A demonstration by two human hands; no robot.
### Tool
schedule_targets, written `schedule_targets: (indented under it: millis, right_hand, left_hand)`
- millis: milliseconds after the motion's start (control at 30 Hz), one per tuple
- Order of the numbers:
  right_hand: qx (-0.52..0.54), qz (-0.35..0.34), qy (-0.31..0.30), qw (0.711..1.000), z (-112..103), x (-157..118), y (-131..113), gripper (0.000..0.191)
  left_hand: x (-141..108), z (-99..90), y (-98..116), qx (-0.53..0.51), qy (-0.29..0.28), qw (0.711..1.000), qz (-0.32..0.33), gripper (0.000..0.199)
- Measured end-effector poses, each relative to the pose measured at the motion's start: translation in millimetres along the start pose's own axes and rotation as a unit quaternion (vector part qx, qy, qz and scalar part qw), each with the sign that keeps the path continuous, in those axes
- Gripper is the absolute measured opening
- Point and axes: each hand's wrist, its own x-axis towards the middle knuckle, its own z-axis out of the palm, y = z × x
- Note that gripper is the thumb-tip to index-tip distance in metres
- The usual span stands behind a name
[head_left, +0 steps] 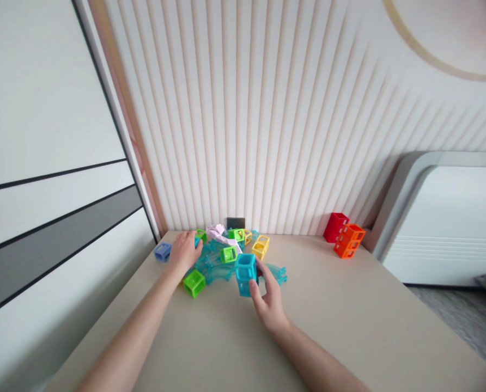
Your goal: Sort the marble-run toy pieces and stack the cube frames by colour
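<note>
right hand (271, 304) grips teal blocks (245, 272) | left hand (184, 250) seemingly touches blue piece (198, 242)

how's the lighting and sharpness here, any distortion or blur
Head view: soft light, a dim shadow low on the white cabinet; head view: ribs of the wall panel fan outward, stretched at upper right; head view: grey floor looks smeared, while blue blocks in the right hand read clearly.

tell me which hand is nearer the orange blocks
Right: the right hand, holding blue blocks, is left of the orange blocks; the left hand is farther left.
</note>
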Motion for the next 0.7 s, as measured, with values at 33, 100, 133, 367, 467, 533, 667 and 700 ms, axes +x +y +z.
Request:
schedule_targets:
  millis: [33,100,133,367,467,533,667,700]
  right_hand:
    - [-0.005,-0.009,-0.012,1.0,-0.2,-0.4,-1.8,0.047]
    - [-0.02,-0.03,-0.03,0.999,-0.7,-1.4,-4.2,0.048]
    - [-0.03,-0.043,-0.034,0.998,-1.0,-2.1,-4.8,0.049]
    - [-0.069,-0.091,-0.069,0.991,-4.5,-5.6,-7.6,0.055]
    - [-0.073,-0.097,-0.078,0.989,-5.4,-5.5,-10.0,0.056]
    - [-0.076,-0.098,-0.083,0.989,-5.6,-4.8,-11.5,0.056]
    - [-0.073,-0.098,-0.096,0.988,-6.0,-2.3,-14.3,0.057]
    - [-0.071,-0.098,-0.099,0.988,-6.3,-1.7,-14.8,0.057]
  left_hand:
    - [5.5,5.1,-4.6,0.015,-0.018,1.0,-0.012,0.037]
    - [14.2,15.3,-10.9,0.04,-0.058,0.997,-0.03,0.039]
    - [17.9,19.8,-13.1,0.049,-0.076,0.995,-0.036,0.039]
    - [33.5,32.9,-20.7,0.075,-0.129,0.989,-0.018,0.042]
    - [32.8,35.7,-19.7,0.082,-0.124,0.989,-0.01,0.045]
    - [31.2,37.8,-18.6,0.086,-0.119,0.989,-0.007,0.047]
    - [27.1,39.9,-16.6,0.09,-0.111,0.99,-0.007,0.05]
    - [25.9,39.8,-16.0,0.088,-0.109,0.99,-0.009,0.05]
